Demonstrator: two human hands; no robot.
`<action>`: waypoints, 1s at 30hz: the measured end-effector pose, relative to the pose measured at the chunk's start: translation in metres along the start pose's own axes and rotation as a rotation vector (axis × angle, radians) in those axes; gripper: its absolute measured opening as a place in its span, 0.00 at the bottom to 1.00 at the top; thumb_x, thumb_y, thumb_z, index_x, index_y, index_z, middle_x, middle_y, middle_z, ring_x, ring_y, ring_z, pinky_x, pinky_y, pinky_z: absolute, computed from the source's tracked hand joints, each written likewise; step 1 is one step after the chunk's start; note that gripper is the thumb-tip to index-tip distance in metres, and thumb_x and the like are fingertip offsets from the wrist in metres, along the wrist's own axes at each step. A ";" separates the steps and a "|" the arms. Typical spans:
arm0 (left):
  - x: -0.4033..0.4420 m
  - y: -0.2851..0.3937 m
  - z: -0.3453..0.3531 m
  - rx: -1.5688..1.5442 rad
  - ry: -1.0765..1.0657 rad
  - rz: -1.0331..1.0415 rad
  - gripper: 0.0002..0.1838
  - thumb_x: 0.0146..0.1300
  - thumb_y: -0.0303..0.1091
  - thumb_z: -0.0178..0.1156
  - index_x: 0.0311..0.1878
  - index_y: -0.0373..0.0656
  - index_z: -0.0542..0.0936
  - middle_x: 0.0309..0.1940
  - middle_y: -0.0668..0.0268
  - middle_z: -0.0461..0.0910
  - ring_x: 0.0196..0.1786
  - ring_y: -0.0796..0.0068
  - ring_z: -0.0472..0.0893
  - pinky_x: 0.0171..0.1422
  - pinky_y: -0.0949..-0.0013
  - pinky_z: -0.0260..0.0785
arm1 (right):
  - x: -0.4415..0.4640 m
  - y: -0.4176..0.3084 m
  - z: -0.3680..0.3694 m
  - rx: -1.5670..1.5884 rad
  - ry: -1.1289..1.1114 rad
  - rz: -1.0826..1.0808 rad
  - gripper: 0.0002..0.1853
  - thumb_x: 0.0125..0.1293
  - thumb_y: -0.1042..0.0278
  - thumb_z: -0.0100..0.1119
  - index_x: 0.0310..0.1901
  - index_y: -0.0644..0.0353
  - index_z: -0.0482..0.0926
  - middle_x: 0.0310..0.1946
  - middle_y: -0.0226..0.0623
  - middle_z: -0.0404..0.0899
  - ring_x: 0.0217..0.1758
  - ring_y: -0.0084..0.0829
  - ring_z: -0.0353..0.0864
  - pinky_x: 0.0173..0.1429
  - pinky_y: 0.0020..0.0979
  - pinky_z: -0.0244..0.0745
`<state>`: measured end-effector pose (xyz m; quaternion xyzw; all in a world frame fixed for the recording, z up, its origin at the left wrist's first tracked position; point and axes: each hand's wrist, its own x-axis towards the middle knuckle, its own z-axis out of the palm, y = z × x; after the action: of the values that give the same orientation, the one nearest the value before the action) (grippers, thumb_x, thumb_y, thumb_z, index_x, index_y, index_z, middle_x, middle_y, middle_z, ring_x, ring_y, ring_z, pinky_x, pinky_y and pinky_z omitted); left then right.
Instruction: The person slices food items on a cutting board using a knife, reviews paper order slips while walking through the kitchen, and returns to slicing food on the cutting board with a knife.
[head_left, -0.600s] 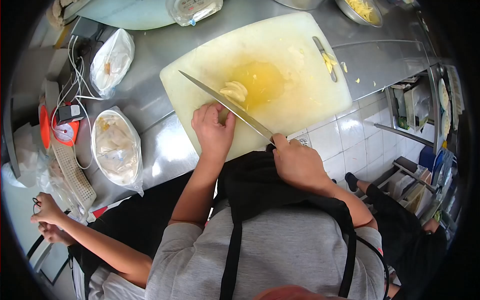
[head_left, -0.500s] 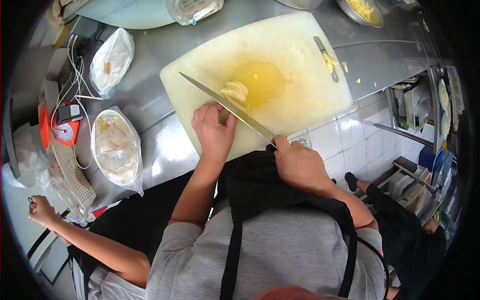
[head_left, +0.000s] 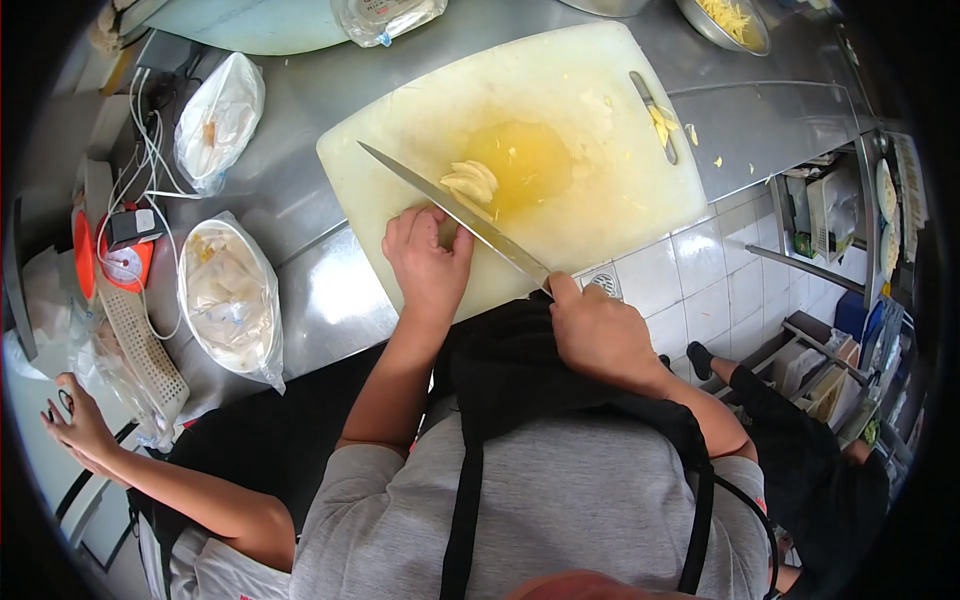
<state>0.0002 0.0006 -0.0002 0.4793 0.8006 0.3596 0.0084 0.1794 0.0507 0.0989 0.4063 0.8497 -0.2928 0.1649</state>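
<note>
My right hand (head_left: pixel 602 322) is closed around the handle of a long kitchen knife (head_left: pixel 490 232), whose blade slants across the cutting board (head_left: pixel 370 150) with its tip toward the upper left. On the near side of the blade, my left hand (head_left: pixel 428 262) rests on the board, fingers curled and thumb close to the steel. Whatever lies under those fingertips is hidden. Several pale yellow slices (head_left: pixel 468 182), overlapping in a small pile, lie just beyond the blade. Next to them spreads a puddle of yellow liquid (head_left: pixel 535 165).
A metal bowl (head_left: pixel 748 42) of yellow shreds stands at the back right. Yellow scraps (head_left: pixel 660 125) lie by the board's handle slot. Two plastic bags (head_left: pixel 230 300), cables and an orange scale (head_left: pixel 125 262) are at left. A co-worker's hand (head_left: pixel 85 430) holds something black, possibly scissors.
My hands, the knife and the slices look almost unchanged. At lower left, the co-worker's hand has turned and its fingers have spread.
</note>
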 end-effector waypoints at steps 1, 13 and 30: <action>0.000 0.000 0.000 0.002 -0.006 -0.004 0.12 0.38 0.27 0.66 0.29 0.42 0.75 0.31 0.64 0.75 0.38 0.60 0.72 0.43 0.61 0.62 | 0.000 0.000 0.002 -0.007 0.000 0.002 0.08 0.59 0.72 0.43 0.40 0.62 0.67 0.25 0.52 0.74 0.26 0.50 0.80 0.28 0.45 0.75; -0.001 0.000 0.000 -0.007 -0.010 0.005 0.11 0.39 0.25 0.65 0.29 0.43 0.76 0.30 0.65 0.75 0.38 0.60 0.72 0.43 0.60 0.61 | 0.006 -0.005 0.005 -0.081 -0.026 0.052 0.10 0.61 0.67 0.48 0.43 0.60 0.68 0.24 0.51 0.75 0.26 0.49 0.79 0.29 0.43 0.76; 0.005 0.002 -0.011 -0.184 0.022 -0.099 0.08 0.46 0.26 0.62 0.32 0.43 0.77 0.32 0.65 0.75 0.39 0.61 0.72 0.45 0.61 0.61 | 0.026 0.001 0.009 -0.015 0.099 -0.084 0.07 0.58 0.73 0.45 0.39 0.62 0.68 0.25 0.52 0.76 0.26 0.48 0.79 0.29 0.44 0.74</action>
<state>-0.0050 -0.0014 0.0104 0.4322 0.7870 0.4360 0.0613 0.1646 0.0611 0.0783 0.3831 0.8752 -0.2728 0.1133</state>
